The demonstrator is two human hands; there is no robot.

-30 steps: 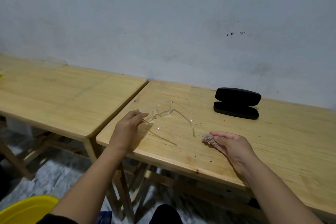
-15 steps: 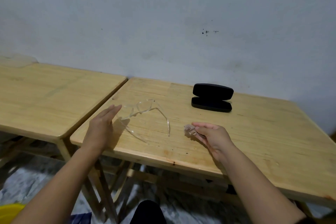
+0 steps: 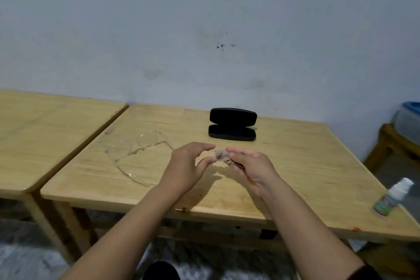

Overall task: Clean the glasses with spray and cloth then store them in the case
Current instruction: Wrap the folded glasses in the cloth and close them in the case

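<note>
Clear-framed glasses [image 3: 138,151] lie unfolded on the wooden table [image 3: 295,166], left of both hands. My right hand [image 3: 252,166] pinches a small crumpled brownish cloth [image 3: 221,155] above the table's middle. My left hand [image 3: 188,165] hovers right beside the cloth, thumb and fingers spread towards it, holding nothing. A black glasses case [image 3: 232,124] stands open near the wall behind the hands. A small white spray bottle [image 3: 392,196] stands at the table's front right corner.
A second wooden table [image 3: 45,132] adjoins on the left with a narrow gap. A low wooden stand [image 3: 391,143] with a blue-lidded container [image 3: 409,120] sits at the far right. The grey wall runs right behind the tables.
My left hand let go of the glasses and moved right to the cloth held by my right hand. The view shifted right, bringing the spray bottle into sight.
</note>
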